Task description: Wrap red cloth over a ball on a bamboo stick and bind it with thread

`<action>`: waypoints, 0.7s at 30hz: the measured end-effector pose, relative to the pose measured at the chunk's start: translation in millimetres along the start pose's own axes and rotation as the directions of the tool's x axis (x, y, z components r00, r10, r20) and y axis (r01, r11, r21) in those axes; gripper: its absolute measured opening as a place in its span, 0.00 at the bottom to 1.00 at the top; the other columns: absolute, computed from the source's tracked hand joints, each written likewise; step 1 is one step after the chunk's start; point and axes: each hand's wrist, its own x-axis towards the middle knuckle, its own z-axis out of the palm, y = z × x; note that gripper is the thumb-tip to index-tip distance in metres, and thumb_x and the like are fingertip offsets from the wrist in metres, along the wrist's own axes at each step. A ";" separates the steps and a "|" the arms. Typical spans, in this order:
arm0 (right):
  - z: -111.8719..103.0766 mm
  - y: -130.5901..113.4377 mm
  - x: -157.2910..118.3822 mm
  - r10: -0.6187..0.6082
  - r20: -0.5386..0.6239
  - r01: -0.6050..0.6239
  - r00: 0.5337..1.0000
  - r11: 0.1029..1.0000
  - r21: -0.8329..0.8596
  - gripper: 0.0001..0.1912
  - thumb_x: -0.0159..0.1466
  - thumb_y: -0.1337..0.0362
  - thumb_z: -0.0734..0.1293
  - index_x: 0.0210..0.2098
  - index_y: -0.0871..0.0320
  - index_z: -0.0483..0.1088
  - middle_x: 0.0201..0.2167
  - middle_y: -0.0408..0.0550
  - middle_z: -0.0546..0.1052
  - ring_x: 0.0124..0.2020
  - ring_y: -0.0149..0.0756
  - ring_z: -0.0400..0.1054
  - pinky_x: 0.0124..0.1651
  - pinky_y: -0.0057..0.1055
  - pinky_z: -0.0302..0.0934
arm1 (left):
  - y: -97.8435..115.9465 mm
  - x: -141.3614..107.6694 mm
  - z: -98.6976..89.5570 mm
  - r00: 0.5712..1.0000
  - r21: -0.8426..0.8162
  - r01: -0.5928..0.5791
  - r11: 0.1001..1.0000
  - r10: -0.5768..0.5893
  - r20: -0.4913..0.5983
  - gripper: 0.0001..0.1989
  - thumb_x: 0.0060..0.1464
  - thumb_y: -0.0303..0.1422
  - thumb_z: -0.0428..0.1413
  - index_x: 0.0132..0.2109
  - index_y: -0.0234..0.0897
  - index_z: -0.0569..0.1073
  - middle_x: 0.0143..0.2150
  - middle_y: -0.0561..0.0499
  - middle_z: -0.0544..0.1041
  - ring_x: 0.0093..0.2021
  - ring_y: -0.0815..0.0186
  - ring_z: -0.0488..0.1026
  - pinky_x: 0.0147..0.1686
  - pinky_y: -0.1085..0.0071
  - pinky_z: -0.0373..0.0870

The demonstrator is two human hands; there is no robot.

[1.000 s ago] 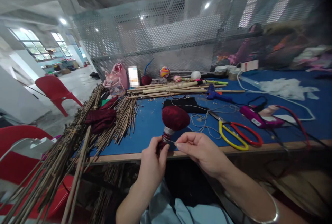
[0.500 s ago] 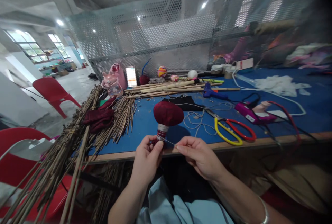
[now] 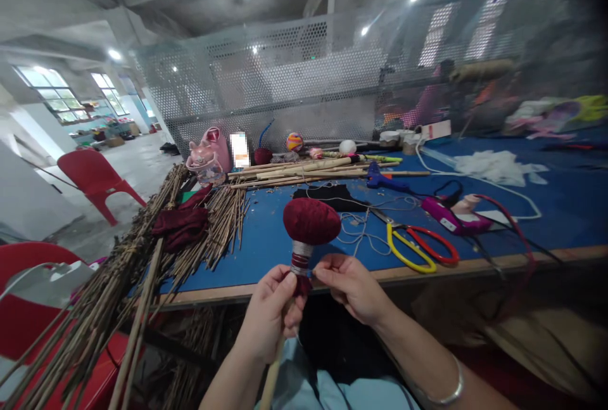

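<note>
A dark red cloth-covered head (image 3: 311, 221) with a neck bound in pale string (image 3: 300, 258) stands upright over the table's front edge. Below it, my left hand (image 3: 275, 305) is wrapped round the gathered cloth and a light wooden stick (image 3: 272, 377) that runs down toward my lap. My right hand (image 3: 352, 284) is pinched close to the right side of the neck, on the string, whose free part is barely visible. Behind the red head lies a black cloth (image 3: 327, 196). Loose string (image 3: 363, 232) is spread on the blue table (image 3: 266, 226).
Scissors with yellow and red handles (image 3: 412, 251) lie right of my hands, near a blue glue gun (image 3: 387, 179) and a purple device (image 3: 453, 217). Bundled sticks (image 3: 114, 270) and maroon cloth (image 3: 180, 226) lie left. Red chairs (image 3: 97, 182) stand beyond. Perforated panels (image 3: 285, 74) rise behind.
My right hand has moved in close to the bound neck, and the stretched string between my hands has shortened. The stick below my left hand now shows. The view has shifted slightly.
</note>
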 end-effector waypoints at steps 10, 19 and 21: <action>-2.7 9.6 9.8 -0.013 0.318 -0.064 0.948 0.971 0.231 0.17 0.44 0.57 0.75 0.27 0.63 0.72 0.16 0.40 0.66 0.14 0.17 0.49 0.16 0.19 0.40 | -21.3 10.5 -9.1 0.931 -0.132 0.276 0.952 -0.231 0.281 0.21 0.49 0.49 0.53 0.37 0.33 0.67 0.13 0.59 0.63 0.06 0.79 0.49 0.06 0.82 0.43; 17.1 -1.7 6.9 -0.013 0.091 0.014 0.996 1.000 -0.009 0.18 0.51 0.55 0.70 0.35 0.62 0.70 0.19 0.40 0.67 0.13 0.20 0.47 0.15 0.21 0.38 | -7.7 -4.1 9.8 0.906 0.460 -0.277 0.843 0.389 -0.166 0.18 0.51 0.39 0.55 0.48 0.39 0.64 0.41 0.49 0.72 0.36 0.69 0.70 0.32 0.76 0.67; 19.4 -5.2 8.5 -0.077 0.103 0.089 0.992 0.989 -0.114 0.17 0.53 0.54 0.69 0.35 0.61 0.70 0.21 0.43 0.69 0.18 0.24 0.55 0.19 0.23 0.48 | -12.2 2.4 7.9 0.910 0.414 -0.278 0.867 0.376 -0.176 0.14 0.52 0.39 0.54 0.43 0.38 0.65 0.34 0.53 0.70 0.28 0.74 0.67 0.24 0.79 0.63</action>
